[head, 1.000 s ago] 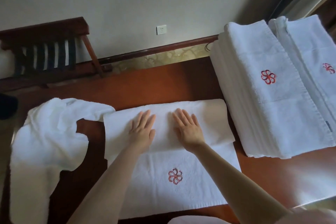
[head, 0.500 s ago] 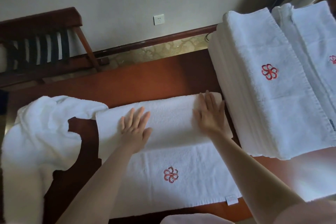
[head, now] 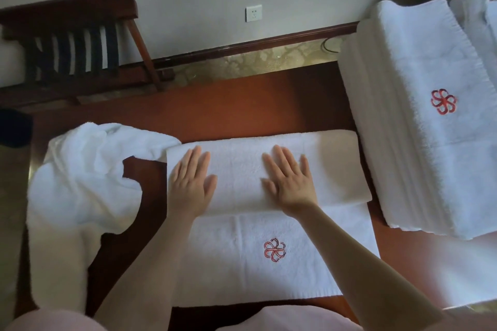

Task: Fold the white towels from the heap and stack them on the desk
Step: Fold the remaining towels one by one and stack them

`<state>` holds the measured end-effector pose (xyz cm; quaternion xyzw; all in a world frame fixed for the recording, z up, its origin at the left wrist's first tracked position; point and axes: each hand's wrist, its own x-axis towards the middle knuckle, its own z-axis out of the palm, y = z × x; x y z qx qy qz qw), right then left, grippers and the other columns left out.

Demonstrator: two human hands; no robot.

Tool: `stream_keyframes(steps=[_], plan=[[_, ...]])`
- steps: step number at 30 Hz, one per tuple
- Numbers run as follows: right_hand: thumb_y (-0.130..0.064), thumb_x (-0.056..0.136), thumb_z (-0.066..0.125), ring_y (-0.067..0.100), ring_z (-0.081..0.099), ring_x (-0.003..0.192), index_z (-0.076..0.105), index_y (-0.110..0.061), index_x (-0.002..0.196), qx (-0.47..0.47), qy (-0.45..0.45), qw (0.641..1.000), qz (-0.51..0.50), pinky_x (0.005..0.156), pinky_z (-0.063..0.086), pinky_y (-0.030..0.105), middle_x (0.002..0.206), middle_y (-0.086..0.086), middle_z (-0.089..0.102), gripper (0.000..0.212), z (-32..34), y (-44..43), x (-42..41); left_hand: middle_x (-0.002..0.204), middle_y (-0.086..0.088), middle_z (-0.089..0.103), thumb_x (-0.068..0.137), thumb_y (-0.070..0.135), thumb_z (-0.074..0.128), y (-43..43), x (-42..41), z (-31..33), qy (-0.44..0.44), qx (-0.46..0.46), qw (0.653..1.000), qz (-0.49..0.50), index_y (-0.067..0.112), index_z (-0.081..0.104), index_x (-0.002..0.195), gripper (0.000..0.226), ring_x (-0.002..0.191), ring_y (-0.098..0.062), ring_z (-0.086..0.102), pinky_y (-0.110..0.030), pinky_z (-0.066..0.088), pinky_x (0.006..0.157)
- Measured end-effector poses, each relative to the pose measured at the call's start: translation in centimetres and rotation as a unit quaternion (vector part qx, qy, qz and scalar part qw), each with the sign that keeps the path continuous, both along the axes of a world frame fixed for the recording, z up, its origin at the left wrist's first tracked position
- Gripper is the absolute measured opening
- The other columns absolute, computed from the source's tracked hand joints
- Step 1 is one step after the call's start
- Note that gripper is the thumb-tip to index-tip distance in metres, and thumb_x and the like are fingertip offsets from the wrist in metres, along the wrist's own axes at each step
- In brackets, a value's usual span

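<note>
White terry cloth lies under both palms. The left hand (head: 192, 183) and the right hand (head: 289, 180) rest flat and side by side, fingers straight, gripping nothing, on the folded-over far part of a white rectangular towel (head: 236, 169). Its near part lies in a single layer and bears a red embroidered flower emblem (head: 274, 249). The towel sits mid-way along the reddish-brown wooden desk (head: 255, 105). At its left, touching its far corner, lies the crumpled heap of unfolded white towels (head: 80, 183). Just beside it on the right stands a tall stack of folded white towels (head: 430, 156); another white pile (head: 481, 35) shows at the far right edge. Beyond the desk are a dark wooden slatted rack (head: 75, 43) and a white wall socket (head: 253, 13).
</note>
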<state>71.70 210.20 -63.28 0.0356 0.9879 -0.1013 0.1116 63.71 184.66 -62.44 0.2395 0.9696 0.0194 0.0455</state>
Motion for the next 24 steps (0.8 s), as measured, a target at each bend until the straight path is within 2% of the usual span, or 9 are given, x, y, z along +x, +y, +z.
stream_keyframes(steps=[5,8,9,11,13,16,18,20,24], plan=[[-0.058,0.096,0.004,0.020,-0.001,0.149,0.003,-0.032,0.152,0.001,-0.021,1.000,0.002,0.116,-0.009,0.047,0.161,0.002,-0.001,0.062,0.4,-0.1,-0.2,0.158,-0.021,0.010,0.097,0.054,0.015,0.2,-0.3,0.1,-0.027,-0.066,0.997,0.032,0.016,0.020,0.153,0.067,0.147,-0.033,0.005,-0.045,0.006,0.118],[-0.056,0.097,0.006,0.020,-0.007,0.149,-0.002,-0.031,0.153,0.003,-0.038,0.999,0.014,0.116,-0.011,0.047,0.161,0.001,-0.007,0.063,0.9,0.0,-0.5,0.158,-0.022,0.004,0.098,0.052,0.015,0.7,-0.4,0.8,-0.041,-0.084,0.995,0.041,0.017,0.017,0.153,0.066,0.147,-0.036,-0.001,-0.050,0.005,0.117],[-0.053,0.098,0.011,0.021,-0.004,0.149,0.000,-0.028,0.154,-0.002,-0.035,0.999,0.017,0.117,-0.008,0.047,0.162,0.002,-0.005,0.062,1.2,0.1,-0.5,0.158,-0.021,0.008,0.099,0.048,0.026,1.1,-0.2,1.2,-0.040,-0.066,0.996,0.046,0.015,0.022,0.152,0.062,0.147,-0.037,0.002,-0.053,0.008,0.116],[-0.045,0.100,0.026,0.023,0.004,0.149,0.010,-0.020,0.154,-0.014,-0.013,1.000,0.019,0.118,-0.001,0.046,0.162,0.006,0.005,0.062,2.1,0.2,0.0,0.153,-0.023,0.026,0.093,0.030,0.054,2.2,0.9,2.2,-0.026,0.009,0.999,0.028,0.007,0.044,0.141,0.054,0.142,-0.040,0.022,-0.058,0.022,0.112],[-0.036,0.099,0.042,0.028,0.025,0.144,0.030,-0.013,0.150,-0.033,0.042,0.998,0.015,0.117,0.017,0.047,0.156,0.012,0.027,0.056,3.3,0.3,1.5,0.141,-0.026,0.044,0.084,0.017,0.067,3.0,3.1,2.6,0.012,0.078,0.996,-0.030,0.000,0.059,0.124,0.045,0.129,-0.043,0.044,-0.056,0.038,0.103],[-0.028,0.092,0.054,0.033,0.056,0.113,0.054,-0.008,0.130,-0.045,0.139,0.989,0.021,0.094,0.044,0.042,0.127,0.014,0.056,0.043,4.4,0.2,5.1,0.126,-0.021,0.056,0.084,0.019,0.055,3.5,7.5,3.0,0.029,0.125,0.988,-0.083,0.001,0.065,0.111,0.034,0.116,-0.038,0.054,-0.047,0.045,0.097],[-0.029,0.090,0.054,0.030,0.059,0.098,0.059,-0.009,0.118,-0.046,0.165,0.985,0.036,0.082,0.048,0.039,0.113,0.011,0.060,0.035,4.4,0.2,8.2,0.119,-0.016,0.059,0.086,0.022,0.046,3.4,10.4,2.9,0.016,0.140,0.985,-0.100,0.004,0.067,0.104,0.032,0.111,-0.033,0.056,-0.044,0.046,0.095],[-0.025,0.087,0.063,0.028,0.059,0.088,0.062,-0.008,0.108,-0.062,0.174,0.982,0.043,0.075,0.049,0.038,0.103,0.009,0.060,0.027,4.1,0.2,11.2,0.112,-0.011,0.060,0.086,0.022,0.043,2.7,13.0,2.6,0.003,0.149,0.982,-0.113,0.008,0.067,0.089,0.028,0.102,-0.028,0.058,-0.042,0.048,0.091],[-0.024,0.077,0.077,0.026,0.059,0.077,0.064,-0.008,0.094,-0.073,0.167,0.982,0.049,0.066,0.049,0.034,0.090,0.006,0.060,0.027,3.7,0.0,16.3,0.097,-0.008,0.061,0.084,0.021,0.046,1.1,17.0,2.2,-0.023,0.157,0.980,-0.120,0.009,0.065,0.075,0.025,0.086,-0.024,0.061,-0.036,0.050,0.075]])
